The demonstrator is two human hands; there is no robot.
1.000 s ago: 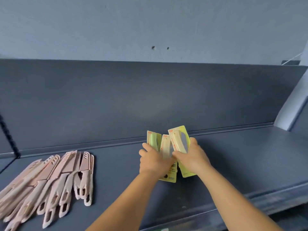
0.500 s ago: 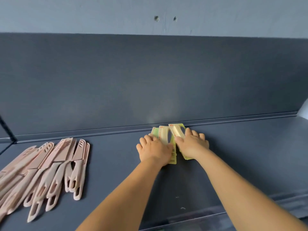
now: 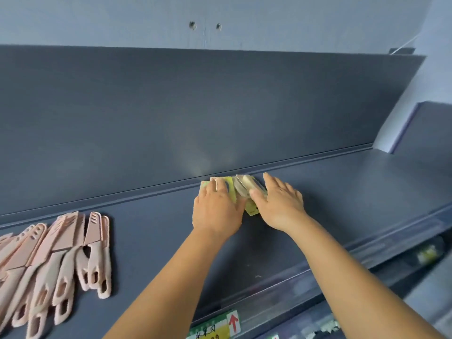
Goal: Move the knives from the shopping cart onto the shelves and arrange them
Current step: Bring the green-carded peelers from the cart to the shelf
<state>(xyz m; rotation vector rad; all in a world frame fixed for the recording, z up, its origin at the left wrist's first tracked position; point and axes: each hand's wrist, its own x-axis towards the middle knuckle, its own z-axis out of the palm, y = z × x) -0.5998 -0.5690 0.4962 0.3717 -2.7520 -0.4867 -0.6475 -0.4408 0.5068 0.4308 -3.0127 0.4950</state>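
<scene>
The packaged knives (image 3: 233,192), upright a second earlier, lay flat on the shelf (image 3: 151,231) under flat-fingered left hand (image 3: 216,211) and right hand (image 3: 278,204), placement seemingly done.

Dark grey metal shelf (image 3: 151,231) with tall back panel (image 3: 195,113), pale blue wall (image 3: 122,18) above.

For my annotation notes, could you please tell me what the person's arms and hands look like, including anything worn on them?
Both forearms are bare as far as the frame shows: no sleeves, gloves, watch or bracelets. The left hand and right hand show no rings or markings.
</scene>
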